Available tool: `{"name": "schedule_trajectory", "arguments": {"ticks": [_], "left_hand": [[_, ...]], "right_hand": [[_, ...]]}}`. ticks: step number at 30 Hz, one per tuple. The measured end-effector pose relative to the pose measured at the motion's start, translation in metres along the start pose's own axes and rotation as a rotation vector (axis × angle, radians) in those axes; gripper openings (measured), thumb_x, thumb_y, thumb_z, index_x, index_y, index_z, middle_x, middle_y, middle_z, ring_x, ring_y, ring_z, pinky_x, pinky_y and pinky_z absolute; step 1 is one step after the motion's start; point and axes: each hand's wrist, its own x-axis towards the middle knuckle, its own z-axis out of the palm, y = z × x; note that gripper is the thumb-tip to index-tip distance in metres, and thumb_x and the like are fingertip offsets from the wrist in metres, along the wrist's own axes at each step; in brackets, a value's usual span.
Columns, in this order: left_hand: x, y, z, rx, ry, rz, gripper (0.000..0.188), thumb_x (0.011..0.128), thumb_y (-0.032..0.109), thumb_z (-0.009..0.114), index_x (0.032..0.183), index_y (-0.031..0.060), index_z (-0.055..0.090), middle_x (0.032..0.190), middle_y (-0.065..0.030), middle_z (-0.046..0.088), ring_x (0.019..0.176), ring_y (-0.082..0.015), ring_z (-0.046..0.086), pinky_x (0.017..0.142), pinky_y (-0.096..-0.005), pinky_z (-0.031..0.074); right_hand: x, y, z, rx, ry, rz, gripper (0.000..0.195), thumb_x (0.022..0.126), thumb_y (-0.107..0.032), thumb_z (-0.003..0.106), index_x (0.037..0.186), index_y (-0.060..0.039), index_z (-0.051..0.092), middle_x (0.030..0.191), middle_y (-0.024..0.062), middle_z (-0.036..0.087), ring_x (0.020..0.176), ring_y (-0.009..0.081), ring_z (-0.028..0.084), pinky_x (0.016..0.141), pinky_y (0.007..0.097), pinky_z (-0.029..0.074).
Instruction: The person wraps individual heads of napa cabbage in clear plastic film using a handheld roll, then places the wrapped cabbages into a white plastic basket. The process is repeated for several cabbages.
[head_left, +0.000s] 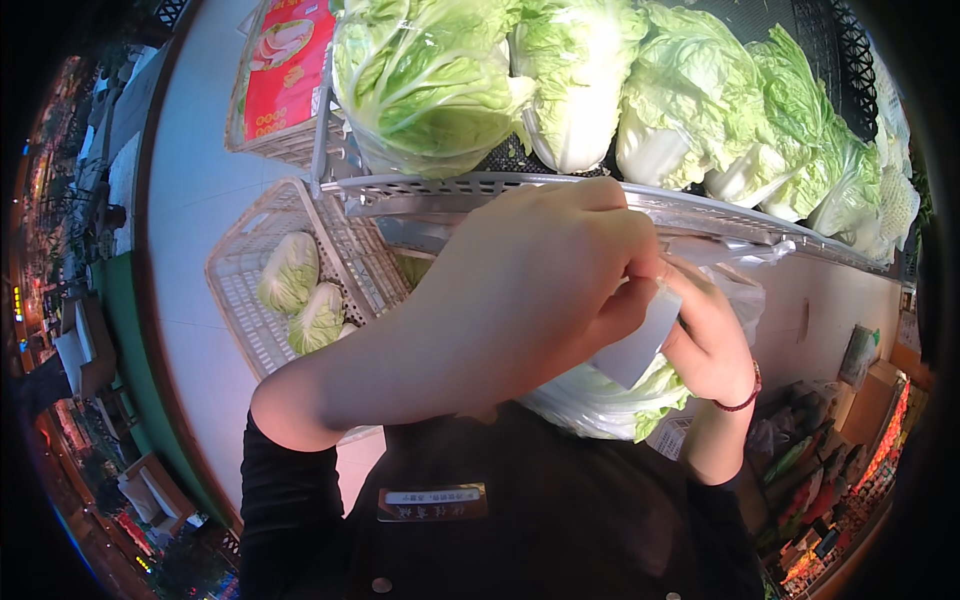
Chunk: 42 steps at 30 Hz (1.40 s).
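My left hand (562, 262) reaches across from the left, its fingers curled and pinching near the top corner of a small whitish sheet (637, 337). My right hand (705, 330), with a dark red bracelet on its wrist, is bent around the other side of the sheet. The two hands meet at the fingertips; how firmly the right one grips is hidden. Just below them, close to my dark apron, lies a napa cabbage (600, 409) that looks wrapped in clear film. My left forearm and hand cover part of it.
A grey-rimmed display shelf (480, 184) holds several napa cabbages (577, 97) in front of me. Below it on the left, a pale plastic crate (232, 300) holds smaller cabbages (289, 274). A red printed carton (289, 67) stands at upper left. Clear plastic bags (742, 300) hang under the shelf edge.
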Motion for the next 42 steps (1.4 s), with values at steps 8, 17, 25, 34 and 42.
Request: {"name": "schedule_trajectory", "arguments": {"ticks": [8, 17, 25, 34, 42], "left_hand": [[0.007, 0.0, -0.002, 0.069, 0.004, 0.075, 0.009, 0.08, 0.013, 0.069, 0.082, 0.0062, 0.064, 0.081, -0.0054, 0.057, 0.074, -0.0214, 0.059, 0.063, -0.0318, 0.046], [0.01, 0.003, 0.003, 0.458, 0.077, 0.272, 0.013, 0.074, 0.005, 0.067, 0.078, 0.009, 0.055, 0.074, -0.0044, 0.049, 0.068, -0.0245, 0.055, 0.067, -0.034, 0.043], [0.018, -0.003, 0.006, 0.78, 0.072, 0.453, 0.014, 0.06, 0.013, 0.068, 0.067, 0.0044, 0.058, 0.067, -0.005, 0.048, 0.066, -0.0185, 0.053, 0.066, -0.0347, 0.038], [0.022, 0.0, -0.011, 1.042, -0.174, 0.46, 0.007, 0.063, 0.013, 0.064, 0.063, 0.0144, 0.058, 0.067, 0.0019, 0.049, 0.074, -0.0153, 0.051, 0.076, -0.0333, 0.038], [0.031, -0.004, -0.019, 0.649, -0.151, 0.497, 0.009, 0.07, 0.009, 0.064, 0.077, 0.014, 0.064, 0.081, 0.0004, 0.053, 0.076, -0.0175, 0.056, 0.079, -0.0337, 0.039]], "right_hand": [[-0.002, 0.002, 0.0, -0.031, 0.027, 0.013, 0.056, 0.076, -0.007, 0.054, 0.131, -0.0081, 0.049, 0.084, 0.014, 0.066, 0.086, 0.0384, 0.062, 0.106, 0.0515, 0.032], [-0.004, 0.007, -0.003, 0.006, 0.005, 0.062, 0.054, 0.077, -0.008, 0.054, 0.132, -0.0066, 0.049, 0.103, 0.0191, 0.064, 0.097, 0.0388, 0.06, 0.101, 0.0446, 0.038], [0.002, 0.012, -0.001, 0.222, 0.005, 0.09, 0.049, 0.087, -0.008, 0.052, 0.135, -0.0003, 0.046, 0.117, 0.0178, 0.061, 0.107, 0.027, 0.059, 0.094, 0.034, 0.043], [0.004, 0.006, 0.0, 0.221, -0.029, 0.12, 0.043, 0.092, -0.012, 0.052, 0.133, 0.0011, 0.047, 0.112, 0.0158, 0.063, 0.104, 0.0238, 0.059, 0.092, 0.0331, 0.043], [-0.002, 0.017, -0.003, 0.203, -0.078, 0.105, 0.043, 0.093, -0.014, 0.053, 0.133, -0.0005, 0.047, 0.119, 0.0158, 0.061, 0.11, 0.0246, 0.058, 0.094, 0.0333, 0.043]]}}
